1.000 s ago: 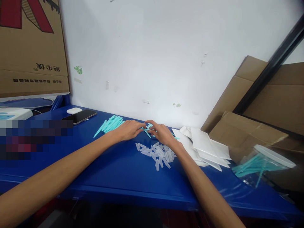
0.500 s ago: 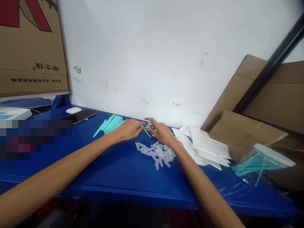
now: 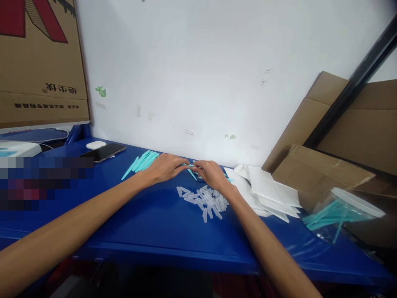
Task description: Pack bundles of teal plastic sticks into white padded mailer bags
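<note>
My left hand (image 3: 169,167) and my right hand (image 3: 211,174) meet over the back of the table, fingertips almost touching. Both pinch a slim turquoise plastic stick (image 3: 190,165), mostly covered by the fingers. Whether a cap sits on its end is too small to tell. Beside my left hand lies a pile of similar turquoise sticks (image 3: 143,161). A few more, including a loose stick (image 3: 192,174), lie beneath and behind my right hand, partly hidden. Nearer to me, below my right hand, are scattered translucent, angular plastic caps (image 3: 207,200).
On the blue table (image 3: 139,223), a phone (image 3: 107,152) and a white case (image 3: 96,145) lie at left. White paper sheets or packets (image 3: 269,190) are right of my hand. Farther right, a clear jar (image 3: 344,215) with turquoise sticks lies tilted near cardboard (image 3: 322,169).
My right index finger, raised before, has come down onto the stick. My left hand has tilted slightly, its fingers now stretched further over the stick. The piles look the same.
</note>
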The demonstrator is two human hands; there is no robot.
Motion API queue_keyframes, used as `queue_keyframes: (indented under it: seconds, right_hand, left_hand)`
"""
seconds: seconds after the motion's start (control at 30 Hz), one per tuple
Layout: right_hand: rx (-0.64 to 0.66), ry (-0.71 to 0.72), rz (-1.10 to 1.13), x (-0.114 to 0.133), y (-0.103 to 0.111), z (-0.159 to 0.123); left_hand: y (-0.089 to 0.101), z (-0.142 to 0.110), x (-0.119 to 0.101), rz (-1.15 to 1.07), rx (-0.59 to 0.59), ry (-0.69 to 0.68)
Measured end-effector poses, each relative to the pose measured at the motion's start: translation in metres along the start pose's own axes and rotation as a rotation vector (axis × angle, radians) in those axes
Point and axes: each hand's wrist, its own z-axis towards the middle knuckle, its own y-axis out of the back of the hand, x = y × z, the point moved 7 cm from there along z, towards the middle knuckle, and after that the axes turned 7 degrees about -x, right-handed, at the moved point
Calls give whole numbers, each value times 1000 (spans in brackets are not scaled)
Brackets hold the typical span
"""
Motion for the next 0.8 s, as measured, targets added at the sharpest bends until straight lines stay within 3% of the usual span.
queue_keyframes:
  seconds: [0.27, 0.4, 0.53, 0.8]
  right_hand:
    - [-58, -37, 100, -3, 7, 1]
    - [-96, -47, 215, -2, 18, 1]
    - [-175, -107, 495, -4, 28, 1]
    - [-319, -277, 787, -10, 13, 4]
  left_hand:
    - [2, 3, -4, 9, -37, 65]
    - [11, 6, -3, -146, -128, 121]
    - [14, 8, -5, -340, -162, 172]
    - [7, 6, -7, -409, -139, 196]
